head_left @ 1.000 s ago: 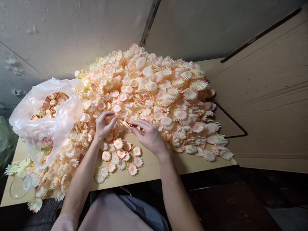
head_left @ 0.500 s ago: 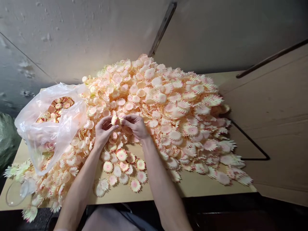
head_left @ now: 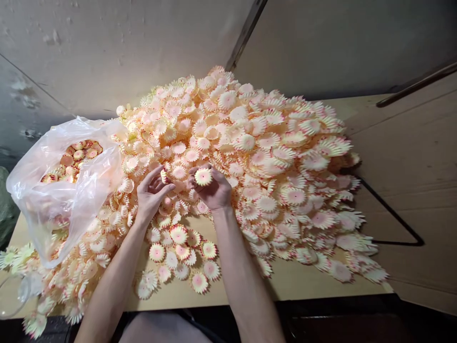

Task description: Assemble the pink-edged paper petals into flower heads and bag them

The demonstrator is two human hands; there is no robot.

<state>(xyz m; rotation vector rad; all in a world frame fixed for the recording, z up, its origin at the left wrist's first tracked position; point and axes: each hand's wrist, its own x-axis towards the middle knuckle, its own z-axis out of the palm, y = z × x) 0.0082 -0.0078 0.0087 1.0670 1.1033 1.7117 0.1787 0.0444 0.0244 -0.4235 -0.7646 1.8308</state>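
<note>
My left hand [head_left: 152, 190] pinches a small cupped petal disc [head_left: 163, 176], seen edge-on, between thumb and fingers. In my right hand [head_left: 215, 191], palm turned up, rests a cream petal disc [head_left: 203, 176] with a scalloped edge, its face toward me. The two hands are apart, above a large heap of cream and pink flower-shaped petal discs [head_left: 266, 143]. Nearer to me, between my forearms, lies a loose cluster of similar discs [head_left: 182, 251], several with red-tipped edges.
A translucent plastic bag [head_left: 84, 205] at left holds red-edged discs [head_left: 76, 159]. A clear round container [head_left: 14, 295] sits at the table's front left corner. Cardboard [head_left: 410, 190] with a black bent rod [head_left: 392, 209] stands at right. The wall [head_left: 160, 43] rises behind the wooden table [head_left: 300, 286].
My hands, close together earlier, have moved apart. The right hand has turned palm up, showing the disc's face. The whole view has shifted slightly.
</note>
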